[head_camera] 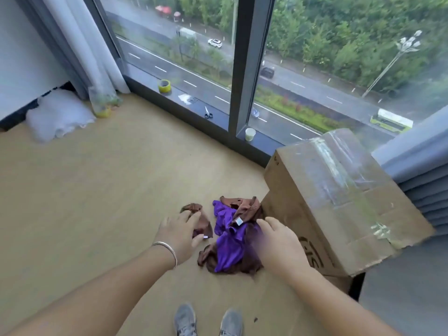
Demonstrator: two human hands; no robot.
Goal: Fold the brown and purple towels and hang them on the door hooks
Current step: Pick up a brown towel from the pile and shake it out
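Towels are in a crumpled heap on the floor, just beside the front face of a taped cardboard box, w/ the person's grey shoes below the pile in the frame. Purple towel sits mid-heap, bunched; brown towel is tangled over and under it, w/ a white label showing on a brown edge near the top. A separate brown piece lies just left of the heap, also w/ a small tag. Left hand is spread, fingers loosely open, over that left brown piece; thumb looks near its tag, but contact can't be confirmed. Right hand is open too, fingers extended over the right side of the pile where purple meets brown; motion blur there, so can't tell if it touches cloth. Neither hand holds anything yet. Handling, as judged: thin, soft, light fabric, limp, no stiffness, so it'll sag and drag neighbours along if grabbed mid-bunch. Best hold is prob. a hemmed edge or corner, e.g. by the label, pinch and lift to shake one towel free of the other before folding. Little slip risk; main snag is the tangle. No door or hooks in view. On the window ledge, well apart: tape roll, scissors, cup.
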